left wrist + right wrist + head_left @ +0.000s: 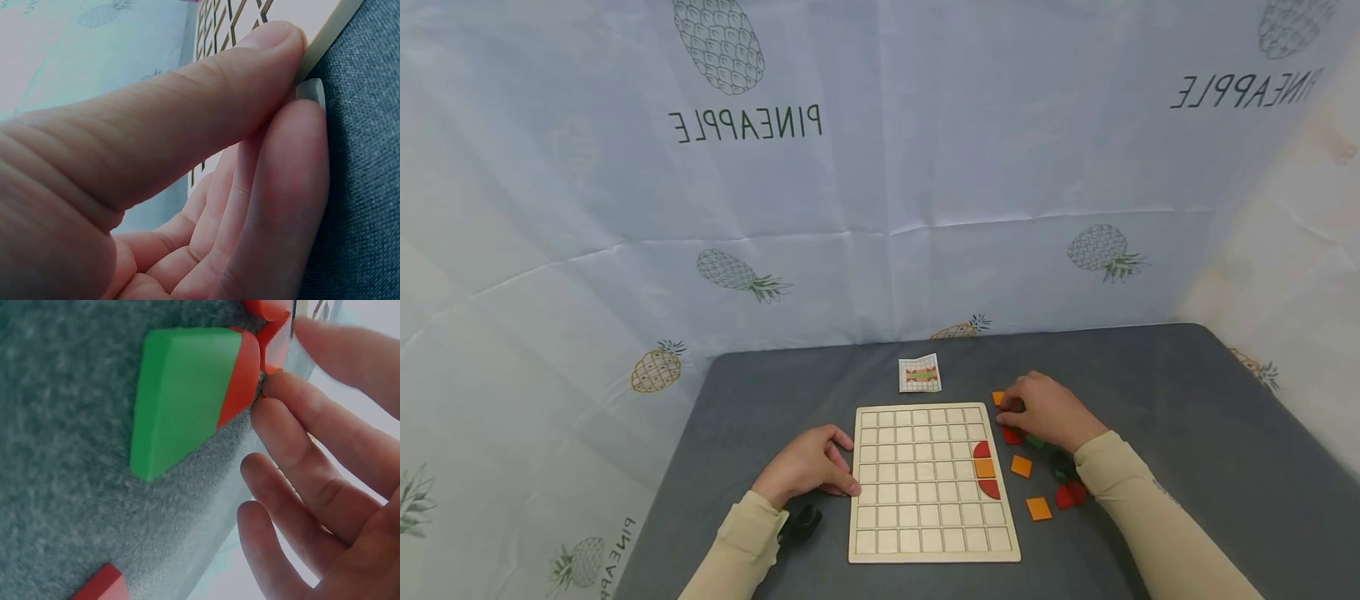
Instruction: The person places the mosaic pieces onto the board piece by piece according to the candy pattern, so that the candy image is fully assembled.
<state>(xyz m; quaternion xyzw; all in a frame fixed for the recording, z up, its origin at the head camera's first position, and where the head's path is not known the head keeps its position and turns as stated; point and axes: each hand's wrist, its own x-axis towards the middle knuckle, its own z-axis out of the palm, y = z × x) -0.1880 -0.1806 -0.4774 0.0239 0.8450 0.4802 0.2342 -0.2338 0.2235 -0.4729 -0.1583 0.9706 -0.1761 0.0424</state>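
Observation:
A wooden grid board lies on the table, with two red pieces and an orange square in its right column. My left hand is at the board's left edge. In the left wrist view its thumb presses the rim from above, with a fingertip against the side. Beyond the board's right edge, my right hand reaches among loose pieces. Its thumb and index fingertip are close to a red piece; whether they pinch it is unclear. Nearer the camera lies a green piece against another red one.
A small pattern card lies behind the board. Orange squares and red pieces are scattered right of the board. Each wrist wears a dark camera. A pineapple-print curtain hangs behind the grey table.

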